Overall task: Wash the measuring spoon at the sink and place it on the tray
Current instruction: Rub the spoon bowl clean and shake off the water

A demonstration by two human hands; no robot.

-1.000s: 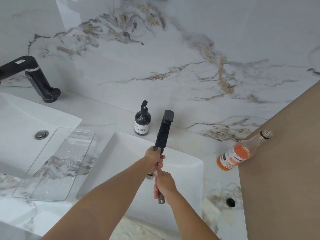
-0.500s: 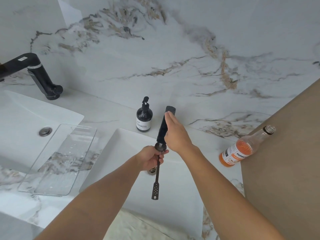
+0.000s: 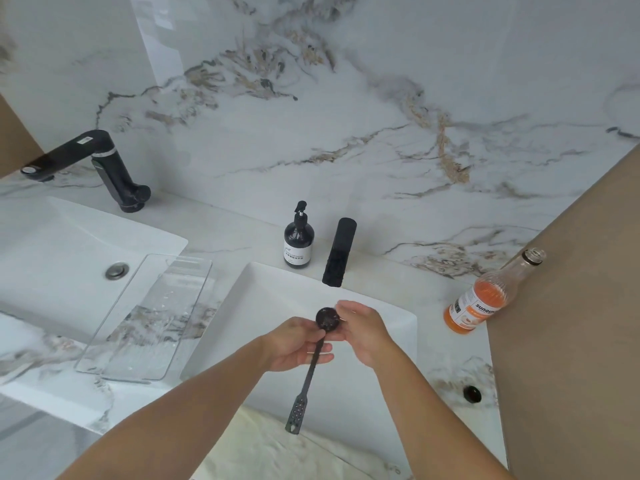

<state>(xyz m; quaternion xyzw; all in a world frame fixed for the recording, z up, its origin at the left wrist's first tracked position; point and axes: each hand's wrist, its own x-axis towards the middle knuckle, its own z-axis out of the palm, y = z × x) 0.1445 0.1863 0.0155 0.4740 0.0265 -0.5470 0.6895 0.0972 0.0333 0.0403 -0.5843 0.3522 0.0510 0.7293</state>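
A black measuring spoon [image 3: 308,375] with a long handle and a perforated end is held over the right white sink [image 3: 263,292]. My left hand [image 3: 294,344] grips its handle just below the round bowl. My right hand [image 3: 363,330] touches the bowl's right side with its fingertips. The black faucet [image 3: 339,252] stands just behind the hands; I cannot make out any water running. A clear tray [image 3: 145,317] lies on the counter between the two sinks, to the left of the hands.
A dark soap pump bottle [image 3: 299,237] stands left of the faucet. An open bottle of orange drink [image 3: 485,296] leans at the right by a brown panel [image 3: 571,306]; its black cap [image 3: 472,393] lies on the counter. A second sink [image 3: 69,237] and faucet [image 3: 93,164] are at left.
My right hand left the faucet handle and came down to the spoon's bowl. My left hand lowered the spoon slightly, away from the spout.
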